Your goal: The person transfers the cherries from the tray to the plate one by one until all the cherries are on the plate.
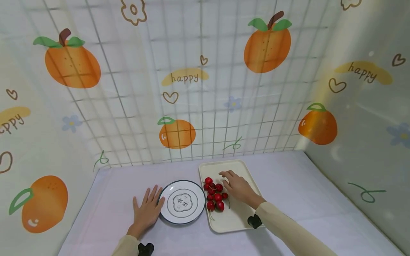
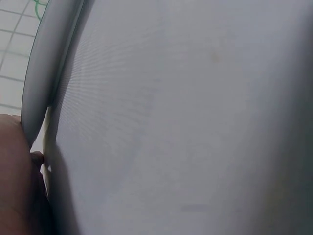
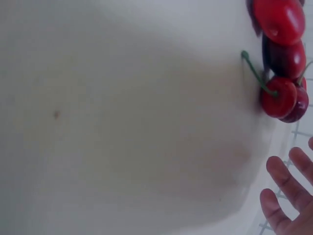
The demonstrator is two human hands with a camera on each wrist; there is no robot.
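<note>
Several red cherries [image 1: 217, 197], some with stems, lie bunched along the left side of a cream rectangular tray [image 1: 235, 220]. My right hand [image 1: 238, 186] hovers over the tray just right of the cherries, fingers loosely bent and holding nothing. In the right wrist view its fingers [image 3: 288, 188] are spread near the cherries [image 3: 279, 98]. A white plate [image 1: 182, 218] with a dark rim and a line drawing in its centre stands left of the tray. My left hand [image 1: 145, 211] lies with spread fingers at the plate's left rim, the thumb against it.
A pale lavender cloth covers the table [image 1: 121, 181]. Behind it rises a wire grid [image 1: 214, 142] under a white sheet printed with oranges and hearts. Similar sheets [image 1: 368, 149] stand on both sides. The plate and tray sit edge to edge.
</note>
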